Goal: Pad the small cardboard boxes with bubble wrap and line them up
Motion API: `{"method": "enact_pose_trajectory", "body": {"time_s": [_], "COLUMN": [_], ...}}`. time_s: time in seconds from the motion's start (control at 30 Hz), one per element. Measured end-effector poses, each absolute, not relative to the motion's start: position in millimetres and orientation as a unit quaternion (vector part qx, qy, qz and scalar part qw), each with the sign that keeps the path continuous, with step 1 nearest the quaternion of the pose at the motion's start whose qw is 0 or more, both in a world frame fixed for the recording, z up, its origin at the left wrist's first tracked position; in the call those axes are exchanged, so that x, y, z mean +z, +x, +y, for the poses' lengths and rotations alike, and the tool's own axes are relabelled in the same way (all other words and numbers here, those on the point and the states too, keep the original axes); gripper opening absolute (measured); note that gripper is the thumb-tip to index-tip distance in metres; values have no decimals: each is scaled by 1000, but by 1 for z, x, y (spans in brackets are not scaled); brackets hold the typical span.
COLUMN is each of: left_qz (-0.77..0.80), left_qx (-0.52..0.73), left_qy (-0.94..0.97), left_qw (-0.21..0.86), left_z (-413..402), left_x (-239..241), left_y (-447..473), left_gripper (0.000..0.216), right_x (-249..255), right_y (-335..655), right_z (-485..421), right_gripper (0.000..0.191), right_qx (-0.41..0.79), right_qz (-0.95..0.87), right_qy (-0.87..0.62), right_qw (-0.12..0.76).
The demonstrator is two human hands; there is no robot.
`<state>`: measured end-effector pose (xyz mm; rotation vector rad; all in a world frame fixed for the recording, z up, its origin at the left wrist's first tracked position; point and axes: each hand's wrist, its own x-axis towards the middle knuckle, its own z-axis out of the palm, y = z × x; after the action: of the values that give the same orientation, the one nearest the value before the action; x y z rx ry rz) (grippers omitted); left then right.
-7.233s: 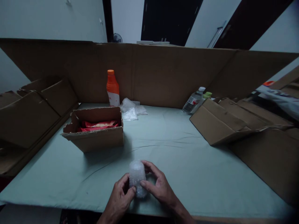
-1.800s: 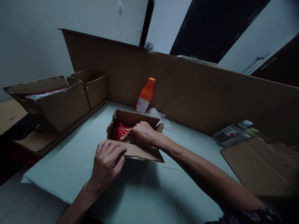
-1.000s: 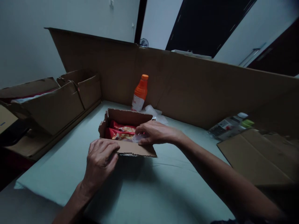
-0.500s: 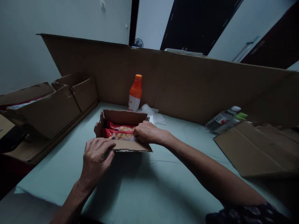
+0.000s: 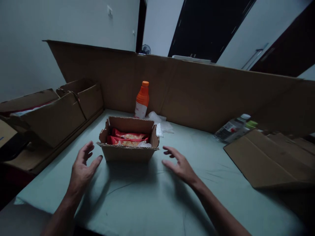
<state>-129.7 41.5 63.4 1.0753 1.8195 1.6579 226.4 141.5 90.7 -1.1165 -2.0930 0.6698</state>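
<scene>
A small open cardboard box (image 5: 128, 154) stands upright on the pale green table cover. Inside lie red snack packets (image 5: 128, 135) with printed food pictures, and a bit of clear bubble wrap (image 5: 144, 144) sits at the right end. My left hand (image 5: 83, 164) is off the box's left side, fingers apart and holding nothing. On the other side my right hand (image 5: 178, 164) hovers just clear of the box's right wall, its thumb and fingers spread. Neither hand touches the box.
Behind the box stand an orange bottle (image 5: 142, 100) and crumpled clear plastic wrap (image 5: 163, 124). A tall cardboard screen (image 5: 192, 88) lines the back. Larger cardboard boxes (image 5: 56, 119) flank the left. At right, a clear bottle (image 5: 230, 127) leans near folded cardboard (image 5: 261, 157).
Both hands have let go of the box. The left moved left and down, the right moved right and down. The front wall, leaning outward before, now stands more upright.
</scene>
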Motion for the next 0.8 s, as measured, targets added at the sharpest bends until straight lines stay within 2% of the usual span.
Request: {"method": "enact_pose_trajectory", "body": {"time_s": [0.07, 0.13, 0.27, 0.47, 0.6, 0.7, 0.8], "left_qz": [625, 603, 611, 562, 595, 653, 706], "left_qx": [609, 601, 585, 579, 586, 590, 567], "left_qy": [391, 403, 417, 460, 399, 343, 315], "left_qw": [293, 336, 331, 372, 379, 330, 285], "left_z": [56, 68, 79, 53, 15, -17, -47], "left_x": [54, 52, 59, 58, 56, 61, 61], "left_y": [-130, -125, -94, -36, -44, -64, -72], "left_gripper": [77, 74, 63, 72, 75, 79, 73], "right_x": [66, 55, 61, 69, 71, 69, 63], "right_y": [207, 182, 167, 238, 227, 194, 183], "right_z": [138, 139, 143, 103, 74, 65, 61], "right_gripper": [66, 69, 52, 26, 22, 26, 33], "right_qx": [305, 320, 303, 238, 220, 246, 277], "right_qz": [-803, -800, -775, -718, -748, -786, -799], "right_qy": [-417, -410, -440, -532, -484, -415, -384], "right_qw": [297, 300, 338, 380, 397, 386, 370]}}
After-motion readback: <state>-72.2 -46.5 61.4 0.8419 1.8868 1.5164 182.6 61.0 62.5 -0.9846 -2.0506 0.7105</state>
